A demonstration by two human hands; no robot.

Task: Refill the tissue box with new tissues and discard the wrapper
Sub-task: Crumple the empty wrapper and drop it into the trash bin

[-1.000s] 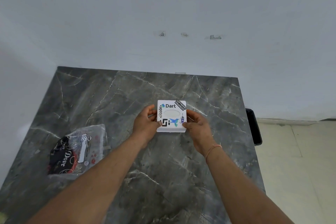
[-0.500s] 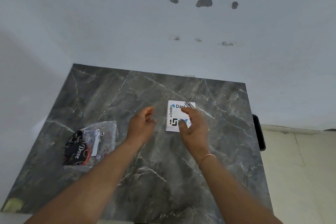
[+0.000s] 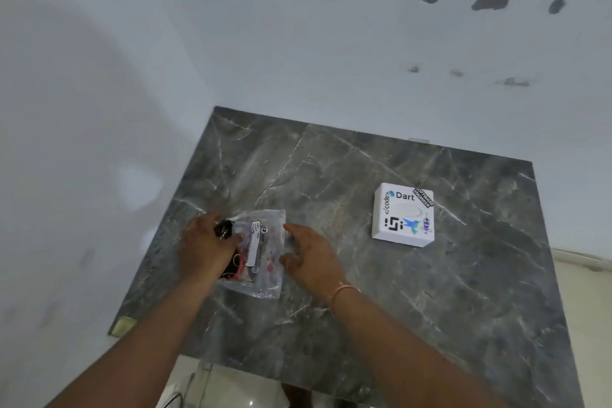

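A clear plastic tissue pack [image 3: 265,252] with black and red print and a white label lies on the left part of the dark marble table [image 3: 397,308]. My left hand [image 3: 205,248] covers its left end, with fingers curled onto the black printed part. My right hand [image 3: 314,258] hovers at the pack's right edge, fingers spread and fingertips at the plastic. The white square tissue box [image 3: 402,215], covered in stickers and with an oval slot on top, stands alone on the right part of the table, away from both hands.
White walls close the table at the back and left. A yellowish scrap [image 3: 123,325] sits at the table's near-left corner. Pale floor [image 3: 583,308] shows past the right edge, and cables [image 3: 185,387] hang below the front edge.
Both hands have let go of the tissue box and moved left to the plastic pack. The view has swung left, so the box now sits at the right.
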